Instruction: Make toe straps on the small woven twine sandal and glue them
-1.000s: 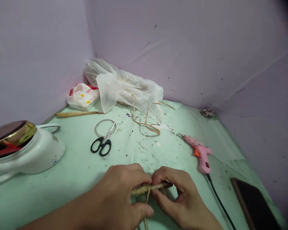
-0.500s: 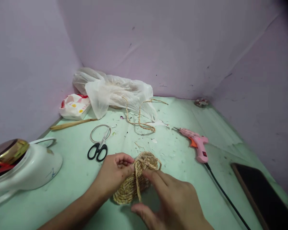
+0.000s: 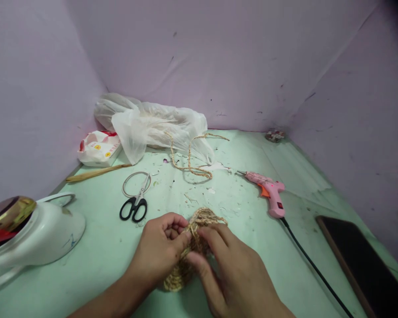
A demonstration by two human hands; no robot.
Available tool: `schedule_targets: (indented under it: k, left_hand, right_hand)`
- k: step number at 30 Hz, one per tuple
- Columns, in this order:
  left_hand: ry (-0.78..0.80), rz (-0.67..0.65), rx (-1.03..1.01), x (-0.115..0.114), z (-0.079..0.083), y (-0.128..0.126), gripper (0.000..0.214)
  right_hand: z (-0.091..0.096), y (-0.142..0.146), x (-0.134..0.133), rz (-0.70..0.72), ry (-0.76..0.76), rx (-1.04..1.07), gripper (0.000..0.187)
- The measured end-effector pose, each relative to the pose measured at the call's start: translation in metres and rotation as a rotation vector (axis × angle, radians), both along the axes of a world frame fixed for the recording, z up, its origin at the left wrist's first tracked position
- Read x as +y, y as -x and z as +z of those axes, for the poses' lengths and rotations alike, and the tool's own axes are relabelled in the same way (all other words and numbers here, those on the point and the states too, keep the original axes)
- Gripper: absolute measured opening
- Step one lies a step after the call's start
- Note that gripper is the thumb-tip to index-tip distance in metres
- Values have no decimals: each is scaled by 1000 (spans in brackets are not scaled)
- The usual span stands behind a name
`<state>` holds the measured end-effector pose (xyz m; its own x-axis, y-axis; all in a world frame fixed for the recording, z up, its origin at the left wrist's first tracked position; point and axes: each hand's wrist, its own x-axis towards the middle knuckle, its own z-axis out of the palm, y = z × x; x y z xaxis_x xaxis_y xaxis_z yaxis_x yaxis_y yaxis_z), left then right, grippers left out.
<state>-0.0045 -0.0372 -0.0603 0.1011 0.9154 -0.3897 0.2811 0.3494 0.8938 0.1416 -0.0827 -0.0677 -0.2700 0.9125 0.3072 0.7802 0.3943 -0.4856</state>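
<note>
A small woven straw piece (image 3: 176, 279), oval and made of coiled braided cord, is held low in front of me, partly covered by my fingers. My left hand (image 3: 166, 243) pinches its upper left side between thumb and curled fingers. On the other side, my right hand (image 3: 230, 265) closes thumb and fingers on the piece near its top, where strands of cord loop. Exactly which strand the right fingertips grip is hidden. Beyond the hands lie black-handled scissors (image 3: 133, 208), resting over a metal ring (image 3: 124, 185).
A pink glue gun (image 3: 274, 198) with a black cord lies at right, near a dark phone (image 3: 354, 260). Behind are a braided cord (image 3: 199, 172), a white plastic bag (image 3: 142, 123) and a small box (image 3: 101, 150). A white visor cap (image 3: 58, 229) sits at left.
My right thumb has moved up and in to the woven piece, closing the gap to the fingers. The hanging cord end is now covered. The view has shifted slightly.
</note>
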Motion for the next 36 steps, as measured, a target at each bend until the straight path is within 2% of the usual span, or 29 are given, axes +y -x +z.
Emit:
schedule_targets:
  k: [2,5,9,15,17,23,30,33,36]
  left_hand:
    - [11,7,-9,0,1,0,14]
    - [13,-12,-8,0,3,0,13]
    - [3,-5,28,-1,4,-1,13]
    - [5,2,55,-2,5,-4,12]
    - [-3,3,65,-3,4,-5,11]
    - [-42,-16,83,-5,2,-4,9]
    - [-130,-59,135,-6,0,-4,8]
    - [-183,-104,170,-8,1,-3,8]
    - [-207,-163,179,-6,1,0,9]
  right_hand:
    - [-1,1,1,-3,19,-25,19]
    - [-7,1,5,-20,-37,-56,9]
    - [-10,-1,9,-53,-247,-19,21]
    - [1,1,12,-115,-427,-176,32]
    - [3,2,12,-133,-435,-196,34]
    - [1,5,16,-179,-440,-93,22]
    - [-5,5,17,-151,-447,-91,19]
    - [-2,2,18,-137,-433,-94,18]
    - [4,-3,21,-67,-401,-76,15]
